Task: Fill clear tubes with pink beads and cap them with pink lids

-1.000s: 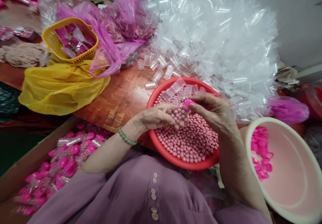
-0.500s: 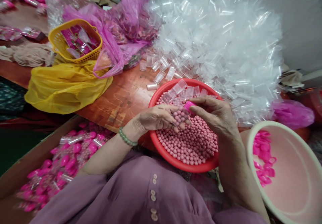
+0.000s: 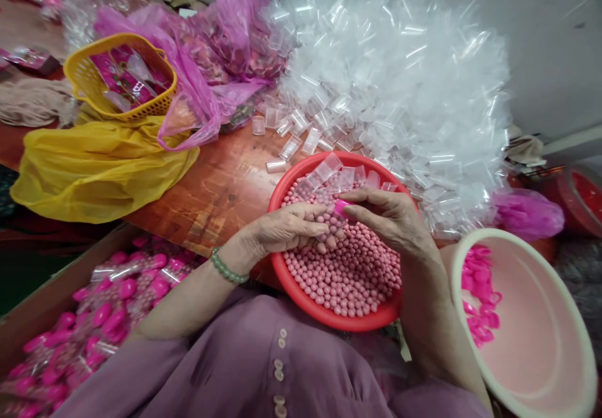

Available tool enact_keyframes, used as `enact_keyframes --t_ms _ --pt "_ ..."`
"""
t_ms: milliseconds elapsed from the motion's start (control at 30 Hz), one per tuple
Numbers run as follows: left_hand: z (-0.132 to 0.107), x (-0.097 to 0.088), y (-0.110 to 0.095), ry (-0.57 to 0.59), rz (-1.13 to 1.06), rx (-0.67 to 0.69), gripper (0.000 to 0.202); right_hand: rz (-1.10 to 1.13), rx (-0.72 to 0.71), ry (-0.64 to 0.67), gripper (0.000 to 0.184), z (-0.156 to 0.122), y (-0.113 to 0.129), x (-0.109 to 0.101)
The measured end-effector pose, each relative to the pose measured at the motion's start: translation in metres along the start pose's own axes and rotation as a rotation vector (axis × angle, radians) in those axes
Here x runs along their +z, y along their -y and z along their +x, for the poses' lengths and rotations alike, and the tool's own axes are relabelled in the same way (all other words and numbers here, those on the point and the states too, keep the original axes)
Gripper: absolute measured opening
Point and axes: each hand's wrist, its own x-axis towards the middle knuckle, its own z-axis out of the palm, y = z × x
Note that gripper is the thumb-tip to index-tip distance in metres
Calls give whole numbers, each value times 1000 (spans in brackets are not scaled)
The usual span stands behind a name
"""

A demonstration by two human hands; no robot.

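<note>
Over a red basin of pink beads, my two hands meet at one small clear plastic tube filled with beads. My left hand, with a green bead bracelet at the wrist, is closed around the tube's body. The thumb and fingers of my right hand pinch a bright pink cap at the tube's upper end. Whether the cap is fully seated I cannot tell. Several clear tubes lie on the beads at the basin's far side.
A large heap of clear tubes covers the table behind the basin. Pink caps lie in a pale tub at right. Capped, filled tubes fill a cardboard box at left. A yellow basket stands beside a yellow bag.
My left hand has closed more tightly round the bead-filled tube, its thumb now across it. The pink cap in my right fingers has come up against the tube's end. The view has shifted slightly.
</note>
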Motion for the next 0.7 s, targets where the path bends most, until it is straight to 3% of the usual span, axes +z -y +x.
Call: enact_keyframes --t_ms 467,567,700 --pt "2 -1 -1 -39 -48 30 21 -356 -113 352 31 10 23 -38" --pt "1 -1 -3 -30 -61 40 22 -288 -94 201 29 5 17 -35" --pt "0 0 -4 -8 -62 54 30 72 -2 -228 22 4 8 -7"
